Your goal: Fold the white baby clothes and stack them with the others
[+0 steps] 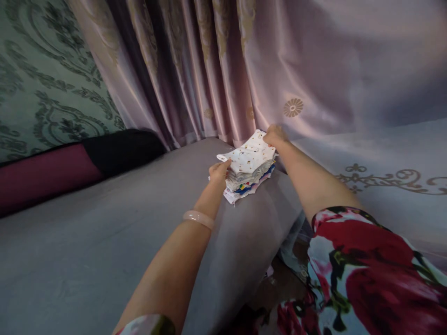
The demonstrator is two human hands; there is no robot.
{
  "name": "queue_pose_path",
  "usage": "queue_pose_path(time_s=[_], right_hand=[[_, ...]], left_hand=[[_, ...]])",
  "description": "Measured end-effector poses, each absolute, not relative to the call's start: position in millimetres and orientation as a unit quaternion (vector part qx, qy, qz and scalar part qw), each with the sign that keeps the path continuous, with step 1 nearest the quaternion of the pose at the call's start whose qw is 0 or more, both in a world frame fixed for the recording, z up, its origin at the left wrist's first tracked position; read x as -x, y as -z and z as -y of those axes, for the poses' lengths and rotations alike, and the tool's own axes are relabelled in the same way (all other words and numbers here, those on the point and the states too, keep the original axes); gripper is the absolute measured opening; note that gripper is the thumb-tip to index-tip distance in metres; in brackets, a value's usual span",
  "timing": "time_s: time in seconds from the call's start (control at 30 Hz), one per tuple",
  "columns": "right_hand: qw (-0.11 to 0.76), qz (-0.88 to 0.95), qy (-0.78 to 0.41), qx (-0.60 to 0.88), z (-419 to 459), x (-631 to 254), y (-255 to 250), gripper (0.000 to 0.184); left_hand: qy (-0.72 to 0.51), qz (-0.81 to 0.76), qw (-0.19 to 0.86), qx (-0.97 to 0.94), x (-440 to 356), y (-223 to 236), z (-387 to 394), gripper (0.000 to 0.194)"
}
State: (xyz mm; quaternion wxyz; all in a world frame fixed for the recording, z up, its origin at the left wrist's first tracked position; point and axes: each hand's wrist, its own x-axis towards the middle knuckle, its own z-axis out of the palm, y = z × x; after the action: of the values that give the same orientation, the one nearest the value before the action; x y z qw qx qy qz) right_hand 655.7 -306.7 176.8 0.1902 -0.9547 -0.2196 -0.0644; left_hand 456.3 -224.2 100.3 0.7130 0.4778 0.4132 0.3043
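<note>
A stack of folded cloth pieces point(248, 185) lies near the far corner of the bed, with white, grey, blue and pink layers showing at its side. On top is a white cloth with small dark and tan prints point(252, 152); whether it is a garment I cannot tell. My left hand point(220, 170) pinches its near left edge between thumb and fingers. At the far right corner, my right hand point(275, 136) is closed on the same cloth. The fingertips of my right hand are partly hidden.
The grey bed sheet point(104, 246) spreads under the stack and to the left. Pink curtains point(223, 79) hang right behind it. A black and maroon bolster-like object point(73, 163) lies along the patterned wall. The bed's edge drops off at the right.
</note>
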Motion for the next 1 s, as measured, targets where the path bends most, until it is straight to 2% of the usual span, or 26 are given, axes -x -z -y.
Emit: queue_pose_path(time_s=[0.37,0.5,0.57,0.67,0.8,0.9,1.0], right_hand=[[0.127,0.223,0.066,0.964,300.4,-670.1,-137.1,0.038],[0.096,0.225,0.068,0.967,302.6,-666.7,-126.2,0.039],[0.074,0.236,0.07,0.966,302.5,-662.8,-124.5,0.037],[0.054,0.273,0.098,0.955,299.8,-656.0,-126.3,0.036],[0.085,0.345,0.126,0.926,295.6,-651.2,-126.2,0.037],[0.103,0.378,0.079,0.917,295.9,-653.4,-116.0,0.049],[0.107,0.377,0.044,0.919,299.0,-657.0,-98.9,0.054]], left_hand=[[-0.28,-0.403,0.691,-0.531,-449.9,-75.5,222.4,0.029],[-0.262,-0.401,0.652,-0.588,-450.6,-69.2,220.7,0.026],[-0.284,-0.425,0.588,-0.627,-451.0,-67.9,218.9,0.022],[-0.343,-0.428,0.426,-0.72,-450.8,-71.1,217.5,0.034],[-0.33,-0.287,0.243,-0.866,-452.2,-78.5,221.0,0.043],[-0.257,-0.22,0.185,-0.923,-455.0,-76.2,226.2,0.058],[-0.18,-0.225,0.171,-0.942,-456.7,-66.0,230.2,0.066]])
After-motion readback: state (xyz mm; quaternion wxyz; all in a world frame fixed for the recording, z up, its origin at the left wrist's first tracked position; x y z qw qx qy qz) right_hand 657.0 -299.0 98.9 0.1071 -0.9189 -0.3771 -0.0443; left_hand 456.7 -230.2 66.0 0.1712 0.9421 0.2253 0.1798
